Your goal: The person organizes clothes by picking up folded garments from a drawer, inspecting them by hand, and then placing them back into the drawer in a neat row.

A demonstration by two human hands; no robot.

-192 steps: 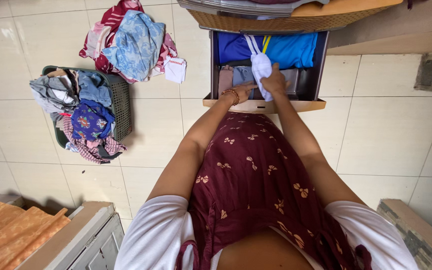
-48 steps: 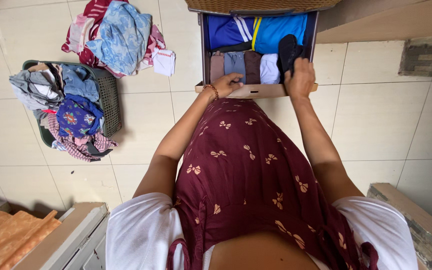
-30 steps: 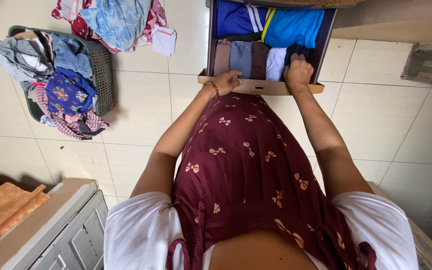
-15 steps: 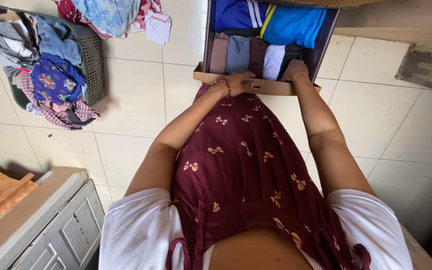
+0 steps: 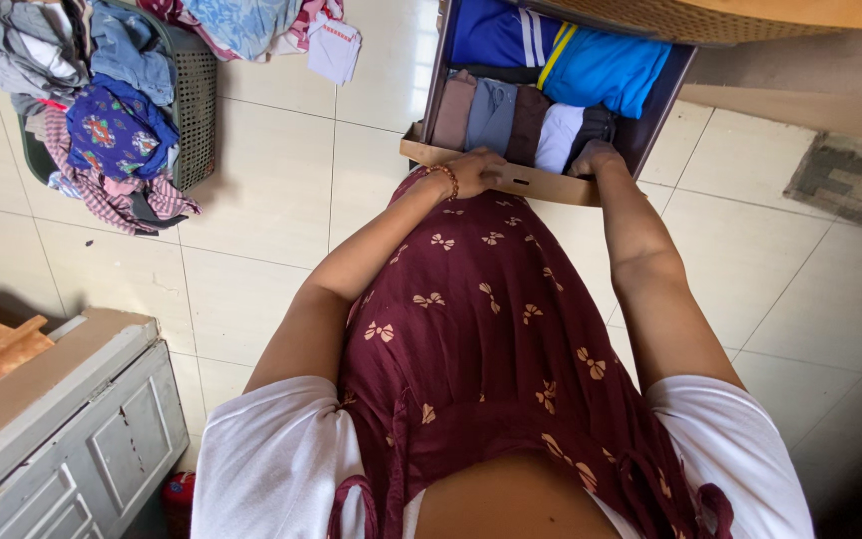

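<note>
An open wooden drawer point(image 5: 541, 186) juts out ahead of me, holding folded clothes: blue garments point(image 5: 571, 55) at the back and a front row of brown, grey, white and black pieces point(image 5: 496, 115). My left hand point(image 5: 473, 170) rests on the drawer's front edge, fingers curled over it. At the right end of that row, my right hand point(image 5: 596, 155) presses down on a black folded garment point(image 5: 596, 125). My dark red patterned dress fills the middle of the view.
A green laundry basket point(image 5: 197, 100) heaped with mixed clothes stands on the tiled floor at the left. Loose garments point(image 5: 251, 25) and a white piece point(image 5: 334, 48) lie beyond it. A grey cabinet point(image 5: 72, 439) is at bottom left, a small mat point(image 5: 845, 185) at right.
My right hand swapped a white piece for a black garment, lowered it into the drawer's front row and now presses it down. My left hand stayed on the drawer's front edge.
</note>
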